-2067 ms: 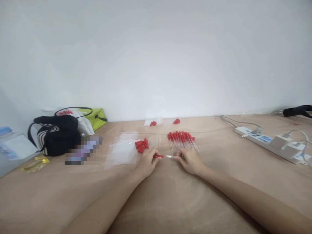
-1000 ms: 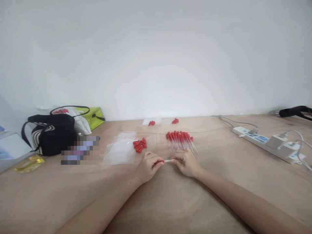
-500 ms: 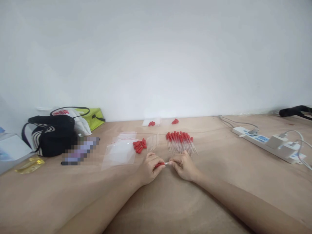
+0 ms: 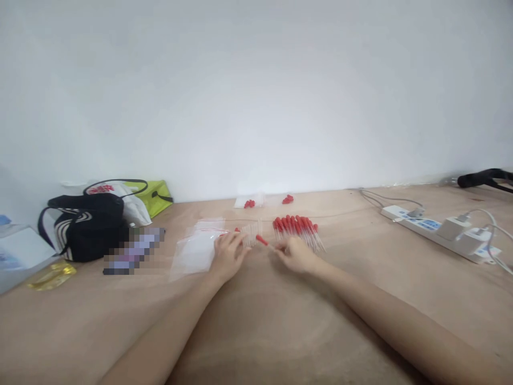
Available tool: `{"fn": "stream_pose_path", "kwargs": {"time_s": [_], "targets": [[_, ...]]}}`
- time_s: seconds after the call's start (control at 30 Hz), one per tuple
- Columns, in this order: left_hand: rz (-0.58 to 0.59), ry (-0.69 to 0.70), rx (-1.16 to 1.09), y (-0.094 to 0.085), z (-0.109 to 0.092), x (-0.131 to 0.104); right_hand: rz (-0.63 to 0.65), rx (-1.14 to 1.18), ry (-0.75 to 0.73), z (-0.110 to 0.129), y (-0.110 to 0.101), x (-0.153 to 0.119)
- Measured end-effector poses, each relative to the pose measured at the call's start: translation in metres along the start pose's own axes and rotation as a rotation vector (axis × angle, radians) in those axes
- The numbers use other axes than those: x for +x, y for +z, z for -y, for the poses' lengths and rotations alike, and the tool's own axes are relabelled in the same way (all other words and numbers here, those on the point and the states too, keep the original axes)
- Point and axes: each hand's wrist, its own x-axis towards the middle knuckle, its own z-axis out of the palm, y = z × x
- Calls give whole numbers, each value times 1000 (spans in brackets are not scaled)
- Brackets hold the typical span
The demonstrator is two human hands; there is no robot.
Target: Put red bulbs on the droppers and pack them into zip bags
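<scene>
In the head view my right hand (image 4: pixel 297 254) pinches a dropper (image 4: pixel 262 240) by its clear tube. The dropper's red rubber bulb points up and to the left. My left hand (image 4: pixel 229 255) is over a small pile of loose red bulbs (image 4: pixel 237 230), mostly covering it. Its thumb and fingers are apart, and nothing shows between them. Just right of that hand lies a row of clear thin tubes (image 4: pixel 251 233). Beyond my right hand, several droppers with red bulbs (image 4: pixel 296 224) lie side by side.
Clear zip bags (image 4: pixel 194 251) lie left of my left hand. Two small heaps of red bulbs (image 4: pixel 249 203) are near the wall. A black bag (image 4: pixel 90 224) and a pixelated item (image 4: pixel 134 251) stand left; a white power strip (image 4: pixel 436 230) with plugs lies right.
My left hand has let go of the dropper's red bulb and moved left to the loose bulbs. My right hand keeps the dropper and has shifted slightly away from me.
</scene>
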Motion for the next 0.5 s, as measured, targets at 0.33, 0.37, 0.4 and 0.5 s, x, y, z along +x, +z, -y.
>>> {"fn": "stream_pose_path", "kwargs": {"time_s": [0.33,0.37,0.4,0.5], "targets": [[35,-302,206,1,27,1,-111,-286,441,1,25,64],[41,-306,202,1,27,1,-110,-289,443,1,27,64],[49,-312,191,1,27,1,-111,-291,445,1,28,65],[84,-332,141,3,27,0,-114,-306,449,-1,29,63]]}}
